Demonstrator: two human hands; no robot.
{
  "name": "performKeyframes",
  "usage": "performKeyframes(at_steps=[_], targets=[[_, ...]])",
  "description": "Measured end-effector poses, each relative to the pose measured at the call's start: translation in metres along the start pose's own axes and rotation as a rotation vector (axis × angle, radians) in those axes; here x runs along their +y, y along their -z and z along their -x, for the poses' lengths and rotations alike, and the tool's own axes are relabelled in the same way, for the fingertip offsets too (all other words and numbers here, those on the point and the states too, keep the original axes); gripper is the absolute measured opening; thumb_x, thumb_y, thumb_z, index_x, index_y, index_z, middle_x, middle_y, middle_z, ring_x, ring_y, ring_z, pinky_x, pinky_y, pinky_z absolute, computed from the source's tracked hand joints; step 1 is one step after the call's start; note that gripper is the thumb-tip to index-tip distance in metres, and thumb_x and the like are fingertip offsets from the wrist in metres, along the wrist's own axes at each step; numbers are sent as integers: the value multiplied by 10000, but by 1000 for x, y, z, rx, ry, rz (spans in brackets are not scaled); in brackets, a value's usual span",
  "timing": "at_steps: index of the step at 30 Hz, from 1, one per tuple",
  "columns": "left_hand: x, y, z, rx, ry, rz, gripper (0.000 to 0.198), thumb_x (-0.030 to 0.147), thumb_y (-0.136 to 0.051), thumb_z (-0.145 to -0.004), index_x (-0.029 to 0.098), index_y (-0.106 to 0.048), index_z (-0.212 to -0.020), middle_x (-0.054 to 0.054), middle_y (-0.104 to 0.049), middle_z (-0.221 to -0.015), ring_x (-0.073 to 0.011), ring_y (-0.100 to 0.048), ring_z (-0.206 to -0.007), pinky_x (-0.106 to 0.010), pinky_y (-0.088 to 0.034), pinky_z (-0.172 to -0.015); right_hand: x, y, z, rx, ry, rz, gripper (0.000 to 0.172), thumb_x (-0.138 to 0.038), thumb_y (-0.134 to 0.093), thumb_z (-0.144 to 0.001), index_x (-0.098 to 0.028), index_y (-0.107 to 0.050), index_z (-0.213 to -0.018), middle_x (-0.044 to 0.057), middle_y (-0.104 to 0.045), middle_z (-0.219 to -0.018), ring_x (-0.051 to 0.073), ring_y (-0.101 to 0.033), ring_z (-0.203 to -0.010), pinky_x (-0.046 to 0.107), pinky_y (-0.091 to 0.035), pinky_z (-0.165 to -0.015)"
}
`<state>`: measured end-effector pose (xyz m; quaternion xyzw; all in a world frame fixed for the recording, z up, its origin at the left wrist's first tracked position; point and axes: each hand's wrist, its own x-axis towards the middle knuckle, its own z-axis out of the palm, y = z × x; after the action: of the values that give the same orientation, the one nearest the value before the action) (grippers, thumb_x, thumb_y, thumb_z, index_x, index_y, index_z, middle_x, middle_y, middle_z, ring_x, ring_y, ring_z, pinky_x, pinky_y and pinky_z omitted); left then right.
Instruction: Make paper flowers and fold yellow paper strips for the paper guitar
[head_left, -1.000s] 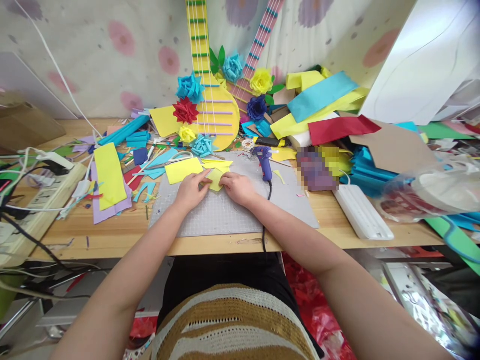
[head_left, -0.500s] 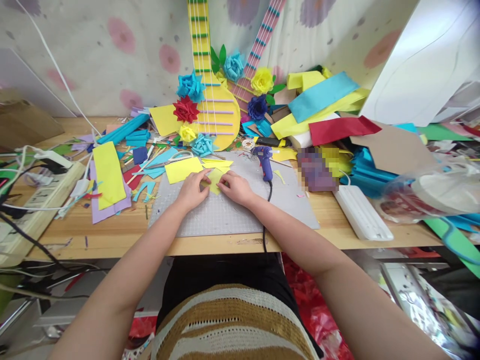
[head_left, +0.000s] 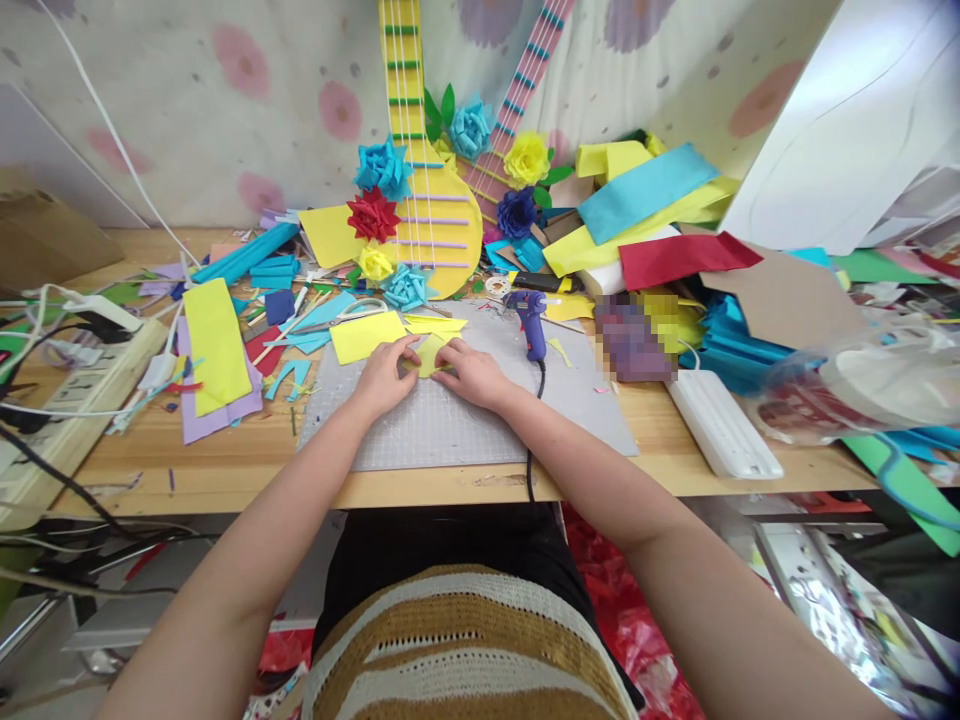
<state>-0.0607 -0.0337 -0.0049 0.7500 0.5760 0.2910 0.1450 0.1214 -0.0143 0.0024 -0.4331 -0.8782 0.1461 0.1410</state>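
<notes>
A small piece of yellow paper [head_left: 427, 357] lies between my two hands over the grey cutting mat [head_left: 420, 430]. My left hand [head_left: 388, 374] grips its left edge, thumb and fingers curled together. From the other side, my right hand [head_left: 466, 374] pinches the right edge. Just behind my hands are a yellow paper sheet [head_left: 367, 338] and some folded yellow strips [head_left: 435, 325]. Scissors [head_left: 361, 311] rest behind that sheet, their blades pointing left. Right of my right hand stands a blue glue gun [head_left: 533, 330], its black cord running toward the table's front edge.
A yellow paper guitar [head_left: 442, 225] with paper flowers leans at the back, a pink one [head_left: 517, 105] beside it. Coloured paper [head_left: 649, 195] is heaped at the back right. A white power strip [head_left: 726, 425] lies right, another [head_left: 82, 425] left. Paper scraps litter the left side.
My right hand's fingers have shifted slightly on the yellow paper, and the paper between my hands looks a little flatter. The view has moved very slightly; the other things lie as before.
</notes>
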Motion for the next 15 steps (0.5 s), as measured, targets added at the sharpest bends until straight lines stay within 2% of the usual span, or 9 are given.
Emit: performKeyframes(at_steps=[6,12,15], targets=[[1,0,0,-9,16,-4,508,143,-551,-703,162,-508,-1209,-33,-674,-912,-211,-553,-941,-362,-415,-910,1,-1,-1,20,-8,-12,169,-208,-436,-893,-206,-562,-1006,41,-570,-1073,145,-562,-891,253,-393,-695],[0,-1,0,-4,17,3,511,137,-559,-699,174,-510,-1207,-28,-676,-910,-208,-553,-940,-364,-416,-909,-1,-6,-4,41,-81,-25,191,-333,-460,-897,-203,-594,-938,47,-576,-1056,150,-560,-893,261,-400,-675],[-1,-2,0,-5,15,5,518,139,-556,-692,176,-514,-1207,-26,-677,-912,-213,-554,-942,-368,-419,-907,-5,-5,-4,45,-136,-16,200,-338,-460,-893,-198,-601,-918,54,-571,-1050,150,-562,-859,264,-396,-653]])
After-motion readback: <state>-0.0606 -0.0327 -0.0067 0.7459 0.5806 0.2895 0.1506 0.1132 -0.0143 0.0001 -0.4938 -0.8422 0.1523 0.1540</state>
